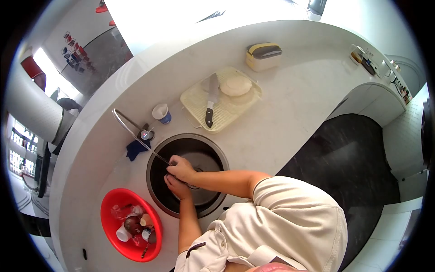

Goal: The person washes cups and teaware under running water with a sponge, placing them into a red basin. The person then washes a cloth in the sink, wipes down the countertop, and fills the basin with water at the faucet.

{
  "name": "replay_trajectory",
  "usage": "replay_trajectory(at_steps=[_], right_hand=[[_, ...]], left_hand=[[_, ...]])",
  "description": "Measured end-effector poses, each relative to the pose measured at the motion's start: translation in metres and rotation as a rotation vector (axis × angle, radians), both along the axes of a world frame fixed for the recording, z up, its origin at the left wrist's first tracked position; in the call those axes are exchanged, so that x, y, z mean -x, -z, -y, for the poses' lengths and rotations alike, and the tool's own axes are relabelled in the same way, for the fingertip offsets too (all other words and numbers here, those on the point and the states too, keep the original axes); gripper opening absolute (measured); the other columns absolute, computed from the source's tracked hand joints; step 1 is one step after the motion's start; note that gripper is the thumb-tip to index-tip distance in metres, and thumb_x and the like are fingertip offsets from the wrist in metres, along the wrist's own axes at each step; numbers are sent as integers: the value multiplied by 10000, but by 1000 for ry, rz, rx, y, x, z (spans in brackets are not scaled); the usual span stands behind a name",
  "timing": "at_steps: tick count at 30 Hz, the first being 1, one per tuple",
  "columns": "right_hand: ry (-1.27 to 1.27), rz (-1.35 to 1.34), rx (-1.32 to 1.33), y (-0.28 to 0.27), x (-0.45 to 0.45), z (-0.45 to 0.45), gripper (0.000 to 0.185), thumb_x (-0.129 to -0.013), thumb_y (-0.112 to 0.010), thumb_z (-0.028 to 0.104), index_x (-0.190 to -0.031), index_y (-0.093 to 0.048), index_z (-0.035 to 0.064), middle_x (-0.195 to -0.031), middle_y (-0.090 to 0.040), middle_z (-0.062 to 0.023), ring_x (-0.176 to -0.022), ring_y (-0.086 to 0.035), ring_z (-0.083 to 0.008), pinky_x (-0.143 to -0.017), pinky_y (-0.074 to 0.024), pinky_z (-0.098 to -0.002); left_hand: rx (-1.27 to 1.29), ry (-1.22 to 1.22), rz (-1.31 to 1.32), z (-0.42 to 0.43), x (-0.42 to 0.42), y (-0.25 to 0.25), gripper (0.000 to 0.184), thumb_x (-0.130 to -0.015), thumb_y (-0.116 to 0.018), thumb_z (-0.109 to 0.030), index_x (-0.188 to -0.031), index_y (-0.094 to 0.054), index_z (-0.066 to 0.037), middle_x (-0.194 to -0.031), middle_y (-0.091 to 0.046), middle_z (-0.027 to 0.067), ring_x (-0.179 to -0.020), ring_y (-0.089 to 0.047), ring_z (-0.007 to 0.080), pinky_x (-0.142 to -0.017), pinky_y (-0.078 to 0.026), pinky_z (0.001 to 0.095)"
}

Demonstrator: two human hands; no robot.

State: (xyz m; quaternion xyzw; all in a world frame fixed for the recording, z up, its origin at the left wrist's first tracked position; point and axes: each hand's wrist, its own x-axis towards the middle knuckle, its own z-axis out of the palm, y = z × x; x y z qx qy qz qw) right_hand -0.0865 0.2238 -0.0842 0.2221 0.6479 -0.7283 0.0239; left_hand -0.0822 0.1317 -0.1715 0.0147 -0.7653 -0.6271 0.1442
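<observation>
Both of my hands are over the round dark sink (213,152), close together under the end of the curved metal faucet (128,121). My right hand (182,169) is the upper one, its fingers curled closed. Just below it, my left hand (177,186) is also closed, its fingers almost touching the right hand. A small dark bit shows at the right fingertips, but what the hands hold between them is too small and hidden to name.
Left of the sink stands a red tub (106,217) with waste in it. A paper cup (161,113) and a dark blue cloth (137,149) are near the faucet. Behind, a knife (211,100) and a pale round item (235,85) lie on a drying tray (226,114); a lidded box (264,57) stands beyond.
</observation>
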Motion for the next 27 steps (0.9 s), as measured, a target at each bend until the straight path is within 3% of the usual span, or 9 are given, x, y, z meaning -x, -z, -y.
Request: replay_trajectory(at_steps=[2,4,8,11,13,16,17,22,27], right_hand=[[7,-391,-506,4,5,0,249,-680,-634,212,-866,-575,57,-861,-598,-158,-797,-593,-346,-697,-481,-416],[-22,-506,-609,3,1,-5,218,-655,-647,188,-819,-570,68,-857,-593,-151,-803,-586,-374,-657,-484,-437],[-440,-907,-909,-17,-8,-25,230,-606,-706,195,-753,-565,88,-815,-567,-91,-756,-599,-319,-623,-496,-404],[-632,-1091,-1014,-2,0,-34,243,-632,-705,233,-782,-581,87,-828,-561,-98,-784,-593,-328,-645,-498,-415],[-443,-652,-915,4,0,-37,251,-691,-687,270,-845,-612,86,-887,-577,-131,-865,-587,-342,-730,-491,-423],[-235,-216,-705,36,6,-42,303,-792,-611,374,-921,-646,102,-959,-600,-169,-914,-587,-341,-735,-490,-432],[-282,-106,-613,52,10,-48,353,-814,-583,411,-993,-639,112,-1037,-595,-183,-957,-581,-342,-774,-484,-424],[-574,367,305,58,4,-55,482,-857,-531,542,-1183,-576,190,-1299,-472,-76,-1174,-437,-234,-872,-390,-529],[-499,366,254,32,-5,-60,554,-841,-650,258,-1336,-421,166,-1230,-510,-66,-1142,-472,-207,-851,-446,-415]], left_hand=[[-454,174,115,-6,6,-12,348,-932,-413,-325,-1020,-538,-12,-942,-587,100,-823,-581,243,-724,-456,373],[-1224,432,722,-12,1,-35,316,-882,-460,-422,-992,-557,-141,-913,-581,32,-762,-576,165,-660,-485,283],[-1195,758,824,9,5,7,334,-873,-465,-469,-1041,-540,-190,-950,-574,-2,-718,-573,139,-546,-456,244],[-1021,653,858,16,9,9,233,-900,-475,-388,-1024,-538,-201,-968,-587,-4,-758,-568,131,-610,-475,275],[-899,712,1155,26,13,-8,254,-881,-493,-350,-1095,-543,-223,-1011,-576,-20,-786,-560,125,-604,-475,288],[-497,412,900,8,-4,-53,338,-872,-485,-287,-1200,-525,-214,-1119,-561,-10,-830,-542,134,-622,-465,296],[-365,548,781,16,2,-42,546,-869,-443,-145,-1409,-359,-117,-1360,-452,69,-1200,-458,229,-924,-403,367],[259,576,237,23,2,-23,456,-767,-705,-198,-1160,-580,-4,-1150,-571,157,-1101,-538,262,-936,-415,344],[318,377,206,32,3,-32,190,-790,-671,-174,-911,-635,-31,-911,-622,89,-887,-579,199,-775,-443,309]])
